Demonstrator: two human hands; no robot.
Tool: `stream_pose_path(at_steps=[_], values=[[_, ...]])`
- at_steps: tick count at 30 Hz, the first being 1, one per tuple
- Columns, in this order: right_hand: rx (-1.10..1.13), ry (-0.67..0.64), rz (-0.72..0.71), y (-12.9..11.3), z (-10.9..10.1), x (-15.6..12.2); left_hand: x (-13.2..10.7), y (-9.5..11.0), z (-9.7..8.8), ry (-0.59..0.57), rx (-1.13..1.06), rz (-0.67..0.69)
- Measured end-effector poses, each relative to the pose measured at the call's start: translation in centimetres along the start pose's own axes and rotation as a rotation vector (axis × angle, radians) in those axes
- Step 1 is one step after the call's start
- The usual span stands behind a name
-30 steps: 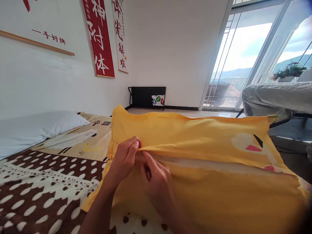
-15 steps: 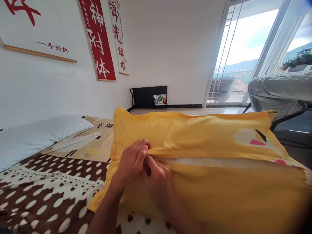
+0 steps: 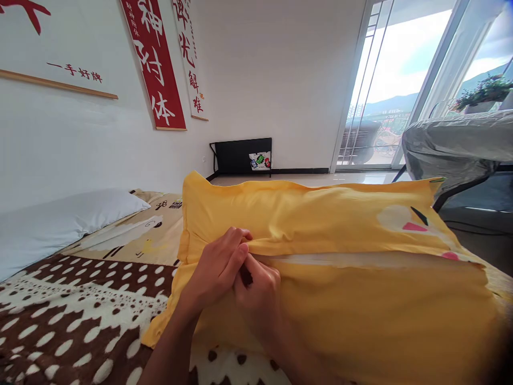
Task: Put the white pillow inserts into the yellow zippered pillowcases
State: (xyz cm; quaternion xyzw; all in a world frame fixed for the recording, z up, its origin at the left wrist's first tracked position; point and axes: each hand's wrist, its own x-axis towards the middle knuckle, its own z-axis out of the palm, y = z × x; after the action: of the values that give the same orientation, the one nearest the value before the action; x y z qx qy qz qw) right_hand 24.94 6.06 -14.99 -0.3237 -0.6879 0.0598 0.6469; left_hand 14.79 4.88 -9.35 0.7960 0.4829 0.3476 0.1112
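A yellow pillowcase [image 3: 336,310] with a pink-and-white printed pattern lies across the bed, filled out by a pillow. A long slit [image 3: 340,259] runs along its upper side, and a white strip shows inside. My left hand [image 3: 220,264] is closed on the fabric at the slit's left end, thumb pressed to the fingers. Right against it, my right hand [image 3: 260,283] has its fingers curled in a pinch on the lower edge of the same opening. Whatever small part lies between the fingertips is hidden.
A white pillow [image 3: 72,216] lies at the left on a brown-and-cream patterned blanket [image 3: 80,299]. Beyond the bed, a black panel [image 3: 236,158] leans by the wall. A plastic-covered table [image 3: 452,139] stands at the right near the glass door [image 3: 385,101].
The view has shifted slightly, so the room sits a little further left and up. Both hands stay pinched at the slit's left end, with the left thumb a little further right.
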Motion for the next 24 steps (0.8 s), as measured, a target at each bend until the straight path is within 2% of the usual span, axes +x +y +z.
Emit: stream_pose_path(at_steps=[6, 13, 24], values=[[0.000, 0.041, 0.031, 0.21, 0.12, 0.14, -0.05, -0.17, 0.12, -0.015, 0.032, 0.009], [-0.029, 0.093, -0.145, 0.52, 0.27, 0.05, -0.09, -0.15, -0.24, -0.037, 0.001, 0.024], [-0.030, 0.010, -0.156, 0.56, 0.36, -0.19, -0.35, -0.61, -0.41, 0.043, -0.209, -0.062]])
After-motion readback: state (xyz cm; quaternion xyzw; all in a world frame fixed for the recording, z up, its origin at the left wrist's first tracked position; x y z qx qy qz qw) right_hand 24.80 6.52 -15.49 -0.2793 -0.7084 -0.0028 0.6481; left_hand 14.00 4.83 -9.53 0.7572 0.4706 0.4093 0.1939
